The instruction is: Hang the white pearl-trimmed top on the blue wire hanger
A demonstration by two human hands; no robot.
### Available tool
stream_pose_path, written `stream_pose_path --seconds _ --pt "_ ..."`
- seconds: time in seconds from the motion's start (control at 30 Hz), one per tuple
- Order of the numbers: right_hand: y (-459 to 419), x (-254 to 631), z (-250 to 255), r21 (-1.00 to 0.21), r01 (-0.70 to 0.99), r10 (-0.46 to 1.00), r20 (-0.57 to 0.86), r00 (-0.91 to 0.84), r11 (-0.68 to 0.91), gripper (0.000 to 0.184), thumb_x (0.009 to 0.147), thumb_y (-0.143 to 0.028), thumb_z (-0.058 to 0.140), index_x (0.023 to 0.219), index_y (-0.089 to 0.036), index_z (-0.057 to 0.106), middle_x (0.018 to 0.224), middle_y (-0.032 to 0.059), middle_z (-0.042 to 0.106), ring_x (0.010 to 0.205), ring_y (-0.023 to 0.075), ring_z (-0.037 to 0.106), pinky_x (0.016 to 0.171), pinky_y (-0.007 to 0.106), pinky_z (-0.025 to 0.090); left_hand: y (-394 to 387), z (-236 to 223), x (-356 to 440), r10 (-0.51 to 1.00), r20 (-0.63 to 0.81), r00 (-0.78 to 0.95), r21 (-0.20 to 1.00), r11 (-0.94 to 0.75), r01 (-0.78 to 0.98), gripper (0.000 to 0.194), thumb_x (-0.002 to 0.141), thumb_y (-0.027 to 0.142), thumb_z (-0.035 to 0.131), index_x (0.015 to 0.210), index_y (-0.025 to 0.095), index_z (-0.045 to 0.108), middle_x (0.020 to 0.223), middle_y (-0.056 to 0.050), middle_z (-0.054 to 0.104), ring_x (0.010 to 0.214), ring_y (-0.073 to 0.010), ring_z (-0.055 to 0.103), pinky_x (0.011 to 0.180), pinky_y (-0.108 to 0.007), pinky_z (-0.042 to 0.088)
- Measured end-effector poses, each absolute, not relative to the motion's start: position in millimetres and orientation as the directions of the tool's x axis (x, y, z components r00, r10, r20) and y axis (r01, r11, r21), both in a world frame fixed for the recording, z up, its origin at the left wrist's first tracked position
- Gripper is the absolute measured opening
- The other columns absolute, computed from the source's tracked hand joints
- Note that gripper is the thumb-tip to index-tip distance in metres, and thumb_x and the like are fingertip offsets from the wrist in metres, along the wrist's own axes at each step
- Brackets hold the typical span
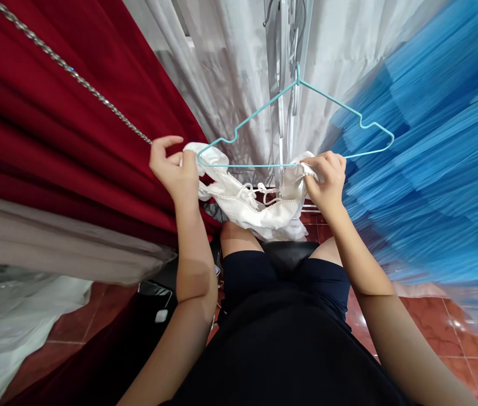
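A white dress with beaded trim along its neckline and thin white ties hangs between my hands, its lower part bunched over my lap. My left hand is closed on its left shoulder, with the index finger raised. The left end of a light teal hanger lies over that shoulder. My right hand pinches the other shoulder below the hanger's bottom bar. The hanger's right end sticks out bare beyond my right hand. Its hook is up against a metal stand.
Dark red fabric with a silvery chain across it fills the left. Blue layered tulle hangs close on the right. White curtains are behind the stand. A white plug-like item lies at lower left, above red floor tiles.
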State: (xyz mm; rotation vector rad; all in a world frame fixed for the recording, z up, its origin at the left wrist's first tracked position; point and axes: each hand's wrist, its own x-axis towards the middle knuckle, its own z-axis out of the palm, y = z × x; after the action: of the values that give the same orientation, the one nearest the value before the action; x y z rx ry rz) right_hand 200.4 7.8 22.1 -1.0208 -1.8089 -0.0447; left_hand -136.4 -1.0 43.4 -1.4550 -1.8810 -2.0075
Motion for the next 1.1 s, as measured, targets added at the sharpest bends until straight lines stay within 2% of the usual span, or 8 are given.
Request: stream_pose_path --seconds 0.23,0.33,0.4,0.5,0.63,0.8,0.93,1.1 --pt "-1.2 200.5 24.5 -0.380 0.698 0.644 0.750 -0.151 0.606 0.016 0.094 -0.023 0.056 0.103 -0.024 0.070 0.092 0.0032 0.061 0.092 0.0222 0.061 0.103 0.047 0.043 12.5 99.7 -105.7 0.544 0.720 -0.431 0.655 -0.328 0.681 0.026 0.081 0.001 0.066 0.099 0.019 0.062 0.094 0.003 0.066 0.060 -0.0075 0.048 0.058 -0.028 0.036" --pt "-1.8 194.6 23.2 -0.395 0.710 0.671 0.727 -0.146 0.583 0.017 0.093 -0.021 0.054 0.103 -0.024 0.068 0.092 0.0035 0.061 0.093 0.0229 0.061 0.103 0.047 0.042 14.3 106.2 -84.0 0.547 0.781 -0.301 0.575 -0.443 0.688 0.049 0.073 -0.003 0.073 0.114 0.021 0.063 0.085 0.005 0.063 0.062 -0.0087 0.049 0.055 -0.027 0.036" --pt "-2.1 192.3 22.7 -0.398 0.705 0.664 0.735 -0.137 0.587 0.017 0.091 -0.020 0.054 0.101 -0.024 0.067 0.092 0.0036 0.062 0.092 0.0227 0.061 0.101 0.046 0.042 11.1 105.2 -72.3 0.540 0.815 -0.211 0.517 -0.512 0.686 0.060 0.076 0.003 0.079 0.127 0.026 0.058 0.096 0.002 0.066 0.073 -0.0126 0.058 0.062 -0.028 0.046" --pt "-1.8 193.0 23.4 -0.394 0.706 0.658 0.741 -0.135 0.589 0.014 0.090 -0.021 0.055 0.100 -0.023 0.065 0.091 0.0032 0.062 0.090 0.0219 0.060 0.100 0.046 0.042 -2.2 99.0 -53.5 0.491 0.859 -0.148 0.450 -0.583 0.676 0.044 0.092 0.017 0.072 0.131 0.030 0.056 0.115 -0.004 0.068 0.096 -0.0200 0.068 0.082 -0.034 0.056" --pt "0.3 194.8 25.6 -0.394 0.725 0.676 0.725 -0.133 0.565 0.013 0.091 -0.024 0.055 0.099 -0.023 0.065 0.091 0.0037 0.062 0.091 0.0225 0.060 0.102 0.048 0.043 -23.3 85.1 -20.7 0.531 0.844 0.073 0.369 -0.675 0.639 0.015 0.103 0.017 0.055 0.113 0.024 0.065 0.110 -0.006 0.071 0.108 -0.0222 0.069 0.098 -0.040 0.056" --pt "-0.2 195.4 26.0 -0.434 0.672 0.661 0.742 -0.112 0.600 0.017 0.092 -0.023 0.057 0.103 -0.025 0.069 0.094 0.0032 0.068 0.093 0.0222 0.064 0.105 0.049 0.045 -27.2 62.1 4.1 0.763 0.587 0.269 0.432 -0.577 0.693 0.027 0.107 0.014 0.047 0.113 0.021 0.072 0.108 -0.005 0.078 0.104 -0.0229 0.072 0.094 -0.037 0.050" --pt "-4.6 211.2 23.0 -0.405 0.605 0.605 0.779 -0.164 0.685 0.033 0.088 -0.015 0.053 0.114 -0.028 0.070 0.114 0.0055 0.071 0.112 0.0252 0.067 0.111 0.052 0.046 -18.5 54.8 1.2 0.783 0.569 0.251 0.472 -0.561 0.680 0.032 0.103 0.008 0.049 0.113 0.022 0.075 0.104 -0.003 0.080 0.103 -0.0229 0.072 0.093 -0.037 0.047" --pt "1.3 264.9 27.8 -0.409 0.734 0.435 0.884 0.171 0.542 0.023 0.077 -0.015 0.057 0.095 -0.023 0.067 0.106 0.0118 0.054 0.107 0.0289 0.058 0.097 0.055 0.049 -15.1 59.0 -3.0 0.798 0.548 0.250 0.516 -0.558 0.650 0.033 0.100 0.006 0.051 0.109 0.023 0.077 0.099 -0.002 0.080 0.095 -0.0220 0.072 0.091 -0.037 0.047"
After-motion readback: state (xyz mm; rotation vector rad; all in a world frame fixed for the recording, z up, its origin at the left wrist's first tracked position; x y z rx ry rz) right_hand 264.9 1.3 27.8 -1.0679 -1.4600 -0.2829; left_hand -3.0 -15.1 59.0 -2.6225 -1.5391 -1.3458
